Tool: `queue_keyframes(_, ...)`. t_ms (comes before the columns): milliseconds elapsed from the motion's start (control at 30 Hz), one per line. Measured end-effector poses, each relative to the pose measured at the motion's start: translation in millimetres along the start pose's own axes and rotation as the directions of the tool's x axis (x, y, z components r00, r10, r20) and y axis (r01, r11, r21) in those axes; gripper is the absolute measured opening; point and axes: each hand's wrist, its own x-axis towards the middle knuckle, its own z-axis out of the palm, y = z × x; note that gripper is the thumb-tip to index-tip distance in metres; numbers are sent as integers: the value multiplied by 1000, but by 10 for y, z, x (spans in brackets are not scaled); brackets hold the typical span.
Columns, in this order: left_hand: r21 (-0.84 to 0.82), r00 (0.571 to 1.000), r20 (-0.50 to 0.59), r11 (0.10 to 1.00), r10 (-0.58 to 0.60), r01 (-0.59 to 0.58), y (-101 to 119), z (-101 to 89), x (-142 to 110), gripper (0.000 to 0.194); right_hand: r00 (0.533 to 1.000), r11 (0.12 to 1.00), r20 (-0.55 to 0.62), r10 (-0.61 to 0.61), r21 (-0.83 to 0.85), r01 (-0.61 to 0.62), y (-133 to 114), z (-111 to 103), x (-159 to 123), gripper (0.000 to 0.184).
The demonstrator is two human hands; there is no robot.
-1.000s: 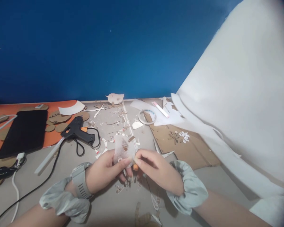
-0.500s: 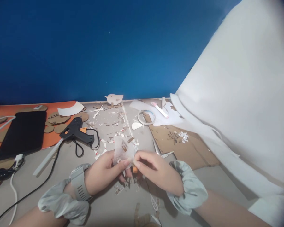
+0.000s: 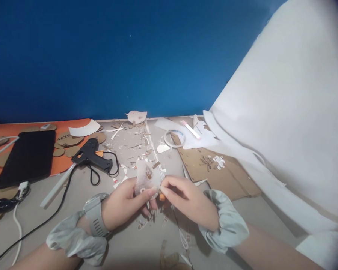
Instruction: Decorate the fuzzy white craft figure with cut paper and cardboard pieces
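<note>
A whitish translucent sheet piece (image 3: pixel 146 182) with a small brown leaf-like shape on it is pinched between the thumb and fingers of my left hand (image 3: pixel 124 206). At the sheet's right edge, the thumb and forefinger of my right hand (image 3: pixel 186 200) are pressed together. What they pinch is too small to make out. A small orange item (image 3: pixel 162 197) shows under my right fingertips; its kind is unclear. Below the hands lie small outlined leaf-like cut-outs (image 3: pixel 142 224) and brown scraps.
A black glue gun (image 3: pixel 94 157) with its cord lies left, beside a black tablet (image 3: pixel 28 159). Paper scraps litter the middle. A bird cut-out (image 3: pixel 137 117) stands by the blue wall. To the right are a tape roll (image 3: pixel 174 139), a marker (image 3: pixel 190 130) and cardboard (image 3: pixel 231 183) bearing small white pieces.
My right fingertips have shifted slightly right, a little away from the sheet's edge. My left hand keeps its hold on the sheet, almost still.
</note>
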Motion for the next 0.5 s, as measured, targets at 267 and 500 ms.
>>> queue_keyframes(267,-54,999,-33,999,-4,3,20,3,8,32,999,998,-5,-40,-53,40,-16,-7,-5,20)
queue_keyframes(500,-47,1000,-7,999,1,-1,23,0,13,30,997,995,-22,-75,-68,73,-12,19,2,20)
